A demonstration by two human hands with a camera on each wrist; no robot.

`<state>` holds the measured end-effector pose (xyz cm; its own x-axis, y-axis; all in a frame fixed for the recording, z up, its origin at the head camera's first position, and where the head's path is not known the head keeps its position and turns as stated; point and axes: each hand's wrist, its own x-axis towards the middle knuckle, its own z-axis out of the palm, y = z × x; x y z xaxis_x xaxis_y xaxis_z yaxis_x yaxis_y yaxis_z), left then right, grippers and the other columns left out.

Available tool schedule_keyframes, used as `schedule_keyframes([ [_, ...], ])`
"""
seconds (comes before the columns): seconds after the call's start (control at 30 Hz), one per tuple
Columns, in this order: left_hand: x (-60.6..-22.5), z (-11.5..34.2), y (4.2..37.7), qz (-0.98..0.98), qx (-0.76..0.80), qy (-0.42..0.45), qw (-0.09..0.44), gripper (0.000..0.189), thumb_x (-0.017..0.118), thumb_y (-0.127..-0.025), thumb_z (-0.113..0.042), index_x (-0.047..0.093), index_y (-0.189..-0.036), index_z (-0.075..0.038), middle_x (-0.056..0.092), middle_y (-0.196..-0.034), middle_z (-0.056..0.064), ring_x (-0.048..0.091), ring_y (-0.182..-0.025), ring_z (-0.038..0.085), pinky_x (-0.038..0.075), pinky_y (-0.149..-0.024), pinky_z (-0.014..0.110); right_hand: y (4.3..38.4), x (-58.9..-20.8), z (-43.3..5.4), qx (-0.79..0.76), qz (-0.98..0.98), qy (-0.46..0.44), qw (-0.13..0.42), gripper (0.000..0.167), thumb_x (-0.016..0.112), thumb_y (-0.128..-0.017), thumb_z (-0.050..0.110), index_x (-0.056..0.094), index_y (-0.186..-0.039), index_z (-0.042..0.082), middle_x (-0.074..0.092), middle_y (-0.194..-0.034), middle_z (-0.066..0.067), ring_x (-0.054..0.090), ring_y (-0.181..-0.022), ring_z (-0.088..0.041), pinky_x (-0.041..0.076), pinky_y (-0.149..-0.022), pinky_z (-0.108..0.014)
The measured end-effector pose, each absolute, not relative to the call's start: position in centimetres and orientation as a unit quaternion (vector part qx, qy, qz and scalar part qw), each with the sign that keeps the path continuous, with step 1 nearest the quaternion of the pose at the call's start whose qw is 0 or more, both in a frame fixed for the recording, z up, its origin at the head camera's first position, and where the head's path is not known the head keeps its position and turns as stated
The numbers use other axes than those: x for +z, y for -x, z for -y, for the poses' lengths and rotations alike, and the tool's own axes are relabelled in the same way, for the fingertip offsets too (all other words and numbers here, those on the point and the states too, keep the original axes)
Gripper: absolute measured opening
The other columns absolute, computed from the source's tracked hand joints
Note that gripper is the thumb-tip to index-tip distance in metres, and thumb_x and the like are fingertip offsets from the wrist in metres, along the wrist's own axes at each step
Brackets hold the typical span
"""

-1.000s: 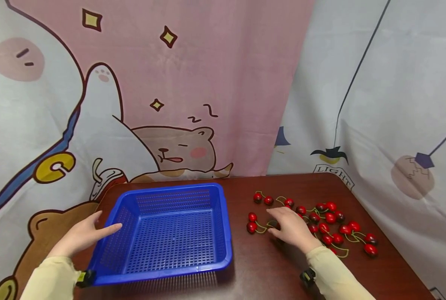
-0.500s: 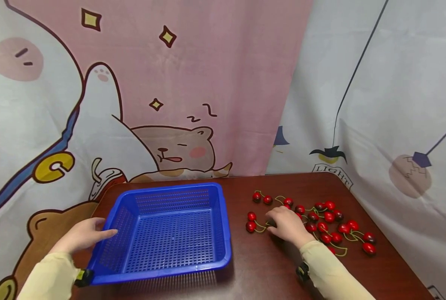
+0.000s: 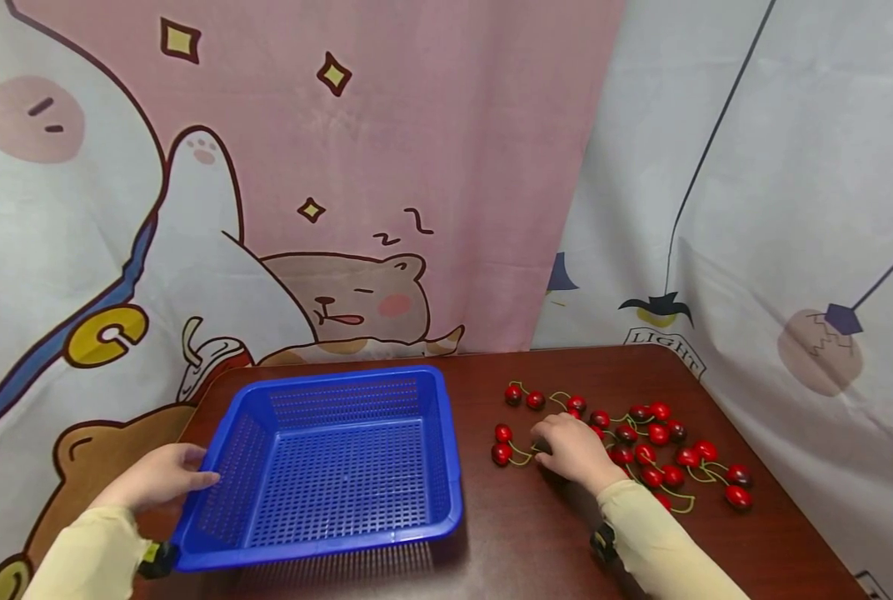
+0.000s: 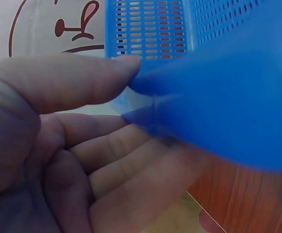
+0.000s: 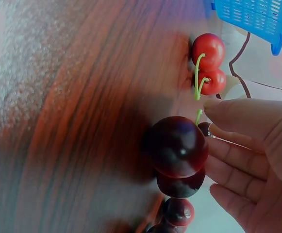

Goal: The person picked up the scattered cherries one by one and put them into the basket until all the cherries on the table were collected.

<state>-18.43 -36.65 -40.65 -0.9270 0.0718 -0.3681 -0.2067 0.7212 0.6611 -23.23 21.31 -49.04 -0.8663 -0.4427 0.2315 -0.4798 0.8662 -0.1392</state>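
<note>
At the left end of a blue plastic basket (image 3: 452, 467), my left hand (image 3: 157, 479) holds the rim. In the left wrist view the thumb (image 4: 114, 73) lies over the rim and the fingers reach beneath it. My right hand (image 3: 576, 452) is low over the table at the left side of a spread of red cherries (image 3: 658, 433). The right wrist view shows a pair of dark cherries (image 5: 179, 148) in front of its parted thumb and fingers, their green stem close to the thumb tip. Another red pair (image 5: 209, 53) lies beyond the thumb.
The brown wooden table (image 3: 491, 533) carries basket and cherries. Two joined cherries (image 3: 525, 396) lie toward the back, and another pair (image 3: 502, 444) sits between basket and right hand. A cartoon-printed curtain (image 3: 491, 167) hangs behind the table's back edge.
The left hand has moved down and slightly left, its thumb closing onto the basket rim. The right hand has lowered a little toward the cherries and then stayed almost still.
</note>
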Motion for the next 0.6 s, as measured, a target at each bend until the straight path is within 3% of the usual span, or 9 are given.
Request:
schedule_keyframes([
  [0.6, -40.56, 36.37, 18.07, -0.899, 0.386, 0.046, 0.201, 0.043, 0.065, -0.092, 0.000, 0.043, -0.116, 0.029, 0.068, -0.084, 0.016, 0.071, -0.073, 0.033, 0.059, -0.064, 0.045, 23.74, -49.49, -20.93, 0.078, 0.965, -0.237, 0.085, 0.020, 0.085, -0.075, 0.015, 0.070, -0.087, 0.012, 0.061, -0.083, 0.000, 0.059, -0.079, -0.023, 0.053, -0.071, -0.042],
])
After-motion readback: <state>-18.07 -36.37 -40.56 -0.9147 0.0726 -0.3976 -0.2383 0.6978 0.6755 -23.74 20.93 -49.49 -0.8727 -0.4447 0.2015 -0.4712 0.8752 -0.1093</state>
